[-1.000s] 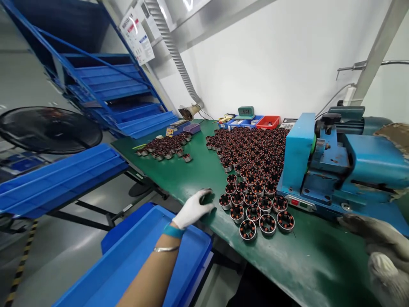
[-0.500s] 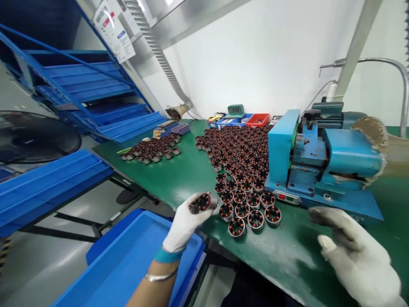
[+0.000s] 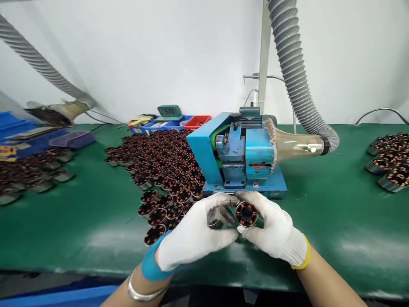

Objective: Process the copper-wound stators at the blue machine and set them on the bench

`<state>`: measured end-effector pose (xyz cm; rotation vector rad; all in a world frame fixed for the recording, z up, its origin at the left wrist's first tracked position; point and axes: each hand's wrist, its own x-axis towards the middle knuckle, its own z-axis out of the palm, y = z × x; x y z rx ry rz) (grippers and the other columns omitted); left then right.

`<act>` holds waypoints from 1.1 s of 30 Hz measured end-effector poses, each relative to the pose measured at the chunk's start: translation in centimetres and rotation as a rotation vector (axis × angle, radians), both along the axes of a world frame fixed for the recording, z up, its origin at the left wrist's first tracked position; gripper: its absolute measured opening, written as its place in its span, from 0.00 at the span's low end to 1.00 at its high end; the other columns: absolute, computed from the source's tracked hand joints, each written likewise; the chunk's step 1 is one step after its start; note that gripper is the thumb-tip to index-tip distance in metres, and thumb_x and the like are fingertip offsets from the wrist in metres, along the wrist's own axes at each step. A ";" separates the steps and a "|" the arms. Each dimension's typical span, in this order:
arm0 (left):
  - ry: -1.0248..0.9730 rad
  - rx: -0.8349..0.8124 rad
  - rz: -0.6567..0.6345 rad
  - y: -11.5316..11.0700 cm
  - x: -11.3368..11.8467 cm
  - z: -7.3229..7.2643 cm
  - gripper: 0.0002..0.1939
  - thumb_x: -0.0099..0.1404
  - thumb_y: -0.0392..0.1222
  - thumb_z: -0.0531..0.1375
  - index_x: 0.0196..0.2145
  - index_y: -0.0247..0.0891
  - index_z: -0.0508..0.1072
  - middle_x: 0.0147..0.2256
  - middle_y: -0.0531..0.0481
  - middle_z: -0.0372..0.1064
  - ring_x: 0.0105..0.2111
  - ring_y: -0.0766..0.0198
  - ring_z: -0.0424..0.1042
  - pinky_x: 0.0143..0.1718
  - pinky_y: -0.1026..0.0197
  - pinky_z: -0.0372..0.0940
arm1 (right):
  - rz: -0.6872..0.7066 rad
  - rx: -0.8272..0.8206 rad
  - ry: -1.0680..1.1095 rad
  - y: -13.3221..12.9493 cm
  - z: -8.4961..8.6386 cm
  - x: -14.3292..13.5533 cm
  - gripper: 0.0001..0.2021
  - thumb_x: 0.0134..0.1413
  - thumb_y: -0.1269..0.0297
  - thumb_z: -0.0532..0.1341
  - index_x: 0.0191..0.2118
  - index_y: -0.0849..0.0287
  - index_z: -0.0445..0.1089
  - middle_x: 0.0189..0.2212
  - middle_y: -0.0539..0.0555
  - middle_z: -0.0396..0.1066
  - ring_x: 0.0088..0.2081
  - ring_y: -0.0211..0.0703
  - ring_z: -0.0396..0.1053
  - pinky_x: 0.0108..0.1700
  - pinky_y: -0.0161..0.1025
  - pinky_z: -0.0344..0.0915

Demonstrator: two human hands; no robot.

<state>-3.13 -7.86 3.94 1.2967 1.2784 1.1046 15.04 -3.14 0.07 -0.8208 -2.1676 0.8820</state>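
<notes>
My right hand [image 3: 271,224], in a white glove with a yellow cuff, is closed around a round metal ring part [image 3: 246,214] with black and copper-coloured windings. Its open face is turned toward me. Beside it, my left hand [image 3: 201,228], gloved in white with a blue band, has its fingers curled over another metal part [image 3: 215,223], mostly hidden by the glove. The two hands nearly touch in front of the blue machine [image 3: 234,155]. Many similar ring parts [image 3: 155,234] stand on the green table left of the machine.
More ring parts [image 3: 394,181] stand at the right edge of the green table [image 3: 332,221], and others at the far left. Behind are a red bin [image 3: 197,122], blue bins and a clock [image 3: 169,111]. A grey hose [image 3: 297,64] hangs behind the machine.
The view has swung right. My left hand has moved from the table's front edge to the machine's front, meeting my right hand. My right hand, open before, now holds a ring part.
</notes>
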 end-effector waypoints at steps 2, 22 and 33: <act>0.036 0.003 0.147 0.4 -0.1 0.2 0.01 0.48 0.35 0.65 0.22 0.37 0.75 0.20 0.50 0.71 0.21 0.64 0.70 0.25 0.63 0.69 | 0.024 0.047 0.019 -0.3 0.1 -0.1 0.32 0.47 0.68 0.65 0.59 0.46 0.60 0.57 0.50 0.66 0.55 0.48 0.67 0.55 0.44 0.68; -0.306 0.124 0.237 5.4 5.8 -3.2 0.20 0.48 0.43 0.68 0.38 0.34 0.73 0.35 0.48 0.75 0.39 0.58 0.74 0.45 0.57 0.67 | -0.607 -0.033 0.138 3.9 1.3 -1.9 0.23 0.46 0.58 0.66 0.50 0.59 0.70 0.41 0.57 0.75 0.43 0.49 0.74 0.47 0.44 0.71; -0.331 0.169 0.318 6.0 5.9 -3.3 0.15 0.46 0.44 0.67 0.31 0.35 0.72 0.29 0.52 0.70 0.32 0.64 0.69 0.39 0.60 0.66 | -0.684 0.001 0.029 3.8 2.1 -2.6 0.19 0.48 0.55 0.64 0.47 0.56 0.70 0.39 0.55 0.75 0.41 0.50 0.73 0.46 0.45 0.70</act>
